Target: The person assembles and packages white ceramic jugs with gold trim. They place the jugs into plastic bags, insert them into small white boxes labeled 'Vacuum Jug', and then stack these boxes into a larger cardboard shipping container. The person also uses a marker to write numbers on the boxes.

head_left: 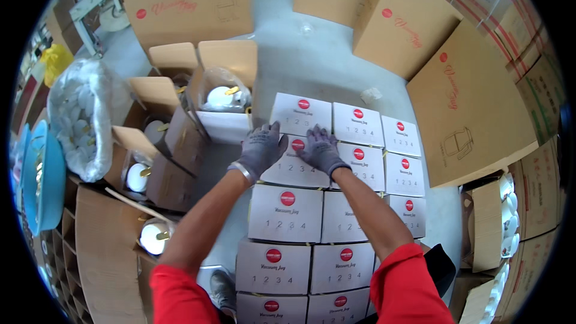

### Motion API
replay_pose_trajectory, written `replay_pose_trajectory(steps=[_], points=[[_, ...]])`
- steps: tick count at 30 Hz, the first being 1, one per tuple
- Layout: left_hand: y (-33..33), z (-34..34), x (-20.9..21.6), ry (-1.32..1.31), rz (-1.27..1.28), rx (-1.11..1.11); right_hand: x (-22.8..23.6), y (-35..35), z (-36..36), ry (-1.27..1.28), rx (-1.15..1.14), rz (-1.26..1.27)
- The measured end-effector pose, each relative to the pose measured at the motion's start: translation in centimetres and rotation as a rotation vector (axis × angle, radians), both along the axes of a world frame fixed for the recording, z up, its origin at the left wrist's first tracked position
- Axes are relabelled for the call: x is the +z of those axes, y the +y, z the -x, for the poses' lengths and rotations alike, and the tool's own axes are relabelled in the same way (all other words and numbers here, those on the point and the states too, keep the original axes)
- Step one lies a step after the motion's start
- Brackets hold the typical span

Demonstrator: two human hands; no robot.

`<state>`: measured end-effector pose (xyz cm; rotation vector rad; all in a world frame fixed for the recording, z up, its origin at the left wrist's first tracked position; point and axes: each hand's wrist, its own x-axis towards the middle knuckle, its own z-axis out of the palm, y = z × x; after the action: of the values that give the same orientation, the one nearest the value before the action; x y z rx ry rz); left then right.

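Observation:
Both hands wear grey work gloves. My left hand (261, 149) rests with fingers extended on the left edge of a white carton (293, 170) bearing a round red mark. My right hand (322, 150) lies spread over the same carton's right side, near the seam with the neighbouring white carton (360, 159). Fingertips of both hands reach the near edge of a white carton (300, 121) in the farthest row. Neither hand holds anything. The closed white cartons stand packed side by side in several rows in front of me.
To the left stand open cartons (225, 123) with white-lidded jugs in plastic. Beyond them are a clear bag (81, 120) of white parts and a blue basin (51, 186). Large brown cartons (474, 114) stand on the right and at the back. My shoe (222, 290) shows below.

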<state>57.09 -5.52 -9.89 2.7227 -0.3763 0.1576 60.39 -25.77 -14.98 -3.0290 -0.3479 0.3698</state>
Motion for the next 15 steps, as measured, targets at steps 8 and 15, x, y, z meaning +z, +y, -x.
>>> replay_pose_trajectory(steps=[8, 15], points=[[23.7, 24.4, 11.9, -0.512, 0.558, 0.498, -1.1, 11.5, 27.0, -0.198, 0.305, -0.801], [35.5, 38.5, -12.5, -0.093, 0.52, 0.736, 0.9, 26.5, 36.5, 0.159, 0.31, -1.014]])
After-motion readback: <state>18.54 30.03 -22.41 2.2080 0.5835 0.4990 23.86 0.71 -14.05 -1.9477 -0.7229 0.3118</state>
